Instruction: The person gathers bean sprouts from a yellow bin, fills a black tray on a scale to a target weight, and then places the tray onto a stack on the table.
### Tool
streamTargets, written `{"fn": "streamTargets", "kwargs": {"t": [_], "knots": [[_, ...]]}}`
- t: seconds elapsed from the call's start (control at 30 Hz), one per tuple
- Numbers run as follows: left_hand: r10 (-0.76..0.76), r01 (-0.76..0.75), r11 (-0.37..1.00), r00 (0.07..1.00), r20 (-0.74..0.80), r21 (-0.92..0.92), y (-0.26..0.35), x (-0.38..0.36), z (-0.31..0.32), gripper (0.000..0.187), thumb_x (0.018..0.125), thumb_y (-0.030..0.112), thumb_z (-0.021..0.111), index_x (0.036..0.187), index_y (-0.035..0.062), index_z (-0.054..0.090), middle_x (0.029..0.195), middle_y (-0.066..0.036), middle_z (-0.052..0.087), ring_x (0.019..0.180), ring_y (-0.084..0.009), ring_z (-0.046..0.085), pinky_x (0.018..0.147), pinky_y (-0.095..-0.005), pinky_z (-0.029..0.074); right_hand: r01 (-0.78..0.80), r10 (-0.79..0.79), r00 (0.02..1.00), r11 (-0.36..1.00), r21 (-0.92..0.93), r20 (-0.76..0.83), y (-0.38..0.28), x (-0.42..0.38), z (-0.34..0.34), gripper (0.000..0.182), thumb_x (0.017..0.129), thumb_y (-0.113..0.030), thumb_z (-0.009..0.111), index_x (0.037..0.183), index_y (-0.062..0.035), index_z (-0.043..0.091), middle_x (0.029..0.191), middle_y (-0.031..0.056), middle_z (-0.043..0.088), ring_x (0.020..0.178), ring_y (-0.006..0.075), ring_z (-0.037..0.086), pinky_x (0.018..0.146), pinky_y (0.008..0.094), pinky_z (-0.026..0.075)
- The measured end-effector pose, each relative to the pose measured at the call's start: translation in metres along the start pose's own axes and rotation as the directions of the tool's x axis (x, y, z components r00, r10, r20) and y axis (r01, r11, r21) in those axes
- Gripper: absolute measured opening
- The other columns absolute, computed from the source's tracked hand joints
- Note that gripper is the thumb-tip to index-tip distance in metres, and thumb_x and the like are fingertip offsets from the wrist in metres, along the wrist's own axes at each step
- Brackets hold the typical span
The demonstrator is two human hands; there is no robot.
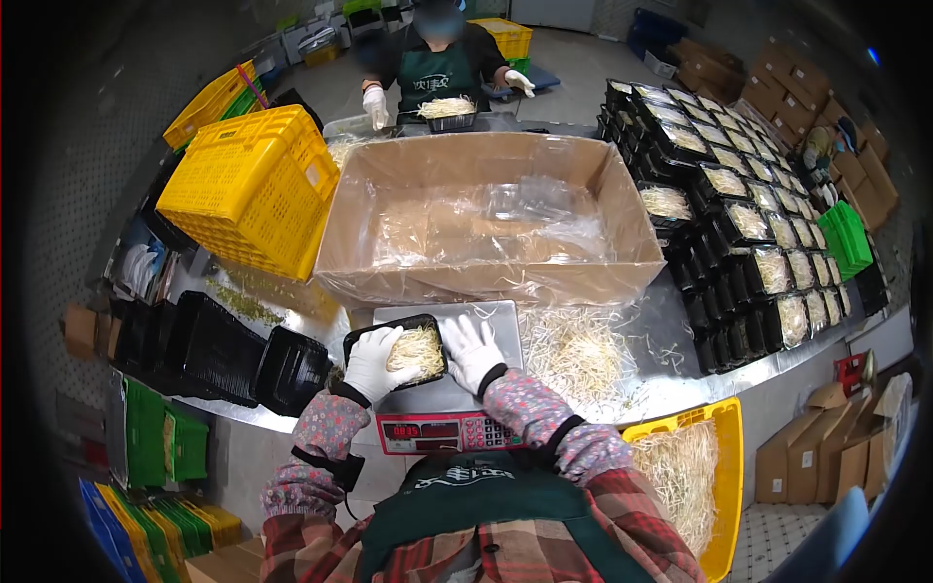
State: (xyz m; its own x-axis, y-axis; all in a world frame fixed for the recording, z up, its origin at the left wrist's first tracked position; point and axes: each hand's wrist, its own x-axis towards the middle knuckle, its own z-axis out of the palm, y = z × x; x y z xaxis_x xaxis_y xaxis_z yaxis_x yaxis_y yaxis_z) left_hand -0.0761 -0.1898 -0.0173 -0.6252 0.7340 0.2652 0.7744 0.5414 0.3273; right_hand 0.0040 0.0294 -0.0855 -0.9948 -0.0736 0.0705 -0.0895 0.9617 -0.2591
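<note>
A black plastic tray (437, 375) of pale bean sprouts (420, 348) sits on the metal plate of a scale (501, 325) in front of me. The scale's red display panel (420, 430) is lit. My left hand (374, 364), in a white glove, lies over the left part of the tray with its fingers apart on the sprouts. At the tray's right edge, my gloved right hand (472, 354) is spread flat over the scale plate. Right of the scale lies a loose heap of sprouts (578, 355).
A large lined cardboard box (491, 282) stands behind the scale. Yellow crates (243, 185) and black trays (209, 345) are on the left. Filled trays (768, 262) are stacked right. A yellow crate of sprouts (731, 486) sits below. Across the table stands a person (437, 73).
</note>
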Motion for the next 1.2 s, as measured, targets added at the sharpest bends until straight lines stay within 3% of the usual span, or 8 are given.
{"fn": "streamTargets", "kwargs": {"t": [0.07,0.3,0.47,0.63,0.73,0.83,1.1,1.2], "knots": [[-0.016,0.016,1.000,1.000,0.007,-0.023,-0.001,-0.002,0.001,0.073,0.067,0.041,0.077,0.124,0.0018,0.053,0.115,-0.016,0.056,0.107,-0.0342,0.050,0.094,-0.0442,0.039,0.063,-0.059,0.995,0.997,-0.046,0.084,0.007,0.001,-0.006,0.061,0.092,-0.045,0.045,0.147,-0.0220,0.030,0.153,0.0057,0.027,0.143,0.0313,0.020,0.113,0.0573,0.012],[-0.020,0.020,1.000,0.999,0.045,-0.003,0.008,0.004,-0.006,0.075,0.067,0.040,0.078,0.126,0.0010,0.052,0.116,-0.015,0.055,0.108,-0.0339,0.049,0.095,-0.0443,0.038,-0.585,0.632,0.760,0.767,-0.265,0.151,0.146,-0.044,-0.039,0.055,0.092,-0.048,0.047,0.138,-0.0173,0.046,0.147,0.0160,0.036,0.136,0.0350,0.033,0.108,0.0561,0.026],[0.028,-0.023,0.998,0.996,0.081,-0.062,0.029,0.032,0.009,0.074,0.069,0.045,0.074,0.124,0.0010,0.054,0.115,-0.014,0.055,0.106,-0.0324,0.050,0.092,-0.0436,0.039,-0.194,0.303,0.895,0.925,0.327,-0.327,0.120,-0.041,-0.062,0.030,0.089,-0.027,0.057,0.115,-0.0139,0.061,0.103,0.0126,0.066,0.094,0.0297,0.063,0.081,0.0420,0.051],[0.093,-0.083,0.994,0.985,0.143,-0.076,0.058,0.062,0.026,0.077,0.070,0.050,0.071,0.127,0.0029,0.050,0.119,-0.014,0.053,0.108,-0.0320,0.049,0.094,-0.0438,0.038,0.262,-0.225,0.798,0.965,-0.015,-0.560,0.083,0.018,-0.101,0.031,0.083,-0.023,0.062,0.111,-0.0113,0.061,0.099,0.0079,0.064,0.091,0.0277,0.061,0.081,0.0427,0.048],[0.103,-0.092,0.992,0.985,0.138,-0.085,0.065,0.068,0.031,0.077,0.069,0.050,0.072,0.127,0.0031,0.051,0.119,-0.014,0.053,0.107,-0.0318,0.050,0.094,-0.0436,0.038,-0.235,0.254,0.962,0.958,-0.166,0.104,0.132,0.005,-0.077,0.041,0.083,-0.040,0.056,0.108,-0.0088,0.066,0.092,0.0140,0.068,0.094,0.0313,0.063,0.083,0.0450,0.049],[0.115,-0.106,0.988,0.990,0.077,-0.113,0.062,0.066,0.034,0.076,0.069,0.050,0.072,0.126,0.0027,0.052,0.118,-0.014,0.054,0.106,-0.0321,0.050,0.093,-0.0432,0.038,-0.316,0.340,0.787,0.939,-0.137,0.515,0.170,-0.035,-0.074,0.046,0.084,-0.048,0.055,0.110,-0.0114,0.067,0.100,0.0183,0.068,0.096,0.0344,0.064,0.085,0.0448,0.049],[0.047,-0.031,0.990,0.992,0.114,-0.139,0.067,0.070,0.028,0.083,0.063,0.045,0.079,0.128,0.0024,0.049,0.119,-0.015,0.054,0.109,-0.0320,0.051,0.095,-0.0443,0.038,-0.334,0.345,0.935,0.789,0.516,0.079,0.191,-0.018,-0.191,0.044,0.083,-0.046,0.066,0.113,-0.0135,0.067,0.106,0.0170,0.067,0.101,0.0324,0.063,0.088,0.0392,0.048],[0.038,-0.025,0.987,0.996,0.082,-0.162,0.073,0.068,0.021,0.088,0.060,0.044,0.081,0.131,0.0032,0.047,0.123,-0.015,0.053,0.114,-0.0326,0.049,0.098,-0.0447,0.037,-0.185,0.209,0.971,0.964,0.191,-0.115,0.231,0.006,-0.196,0.059,0.083,-0.053,0.063,0.128,-0.0152,0.057,0.118,0.0224,0.061,0.110,0.0333,0.058,0.095,0.0390,0.045]]}}
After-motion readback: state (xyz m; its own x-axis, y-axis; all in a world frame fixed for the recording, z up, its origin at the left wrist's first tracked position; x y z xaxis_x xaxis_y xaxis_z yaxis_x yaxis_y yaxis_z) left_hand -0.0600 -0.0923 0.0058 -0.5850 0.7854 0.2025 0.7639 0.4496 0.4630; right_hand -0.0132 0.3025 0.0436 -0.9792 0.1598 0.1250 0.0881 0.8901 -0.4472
